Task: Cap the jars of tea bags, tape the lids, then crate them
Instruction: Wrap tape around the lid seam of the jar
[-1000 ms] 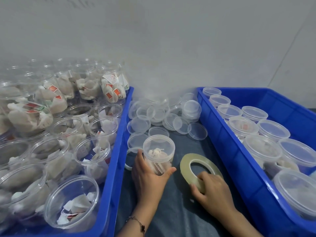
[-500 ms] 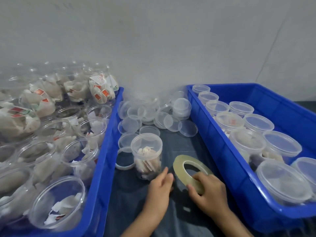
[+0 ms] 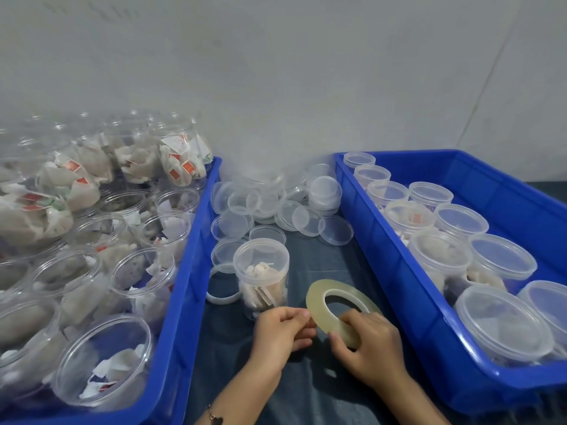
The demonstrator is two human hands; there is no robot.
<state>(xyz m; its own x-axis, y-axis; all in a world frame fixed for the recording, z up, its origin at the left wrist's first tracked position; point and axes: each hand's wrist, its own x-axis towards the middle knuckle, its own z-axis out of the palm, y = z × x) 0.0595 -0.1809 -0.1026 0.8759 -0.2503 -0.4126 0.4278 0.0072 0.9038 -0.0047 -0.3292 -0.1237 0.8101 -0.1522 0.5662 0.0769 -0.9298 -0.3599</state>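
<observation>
This looks like a small packing workstation rather than a home. Two large blue plastic crates flank a dark worktop [image 3: 306, 378]: the left crate [image 3: 184, 302] is crowded with open clear plastic jars of tea bags [image 3: 101, 360], the right crate [image 3: 429, 332] holds lidded jars [image 3: 503, 326] in rows. Loose clear round lids [image 3: 306, 220] are heaped at the far side against a bare grey wall [image 3: 276, 72].

One view only, worn on the head, looking forward and steeply down at a dark grey table cover [image 3: 313, 391]. It sits close in, forearms entering at the bottom edge. A blue plastic crate [image 3: 184, 302] fills the left, another blue crate [image 3: 414, 302] the right, a pale wall [image 3: 276, 72] across the top.
</observation>
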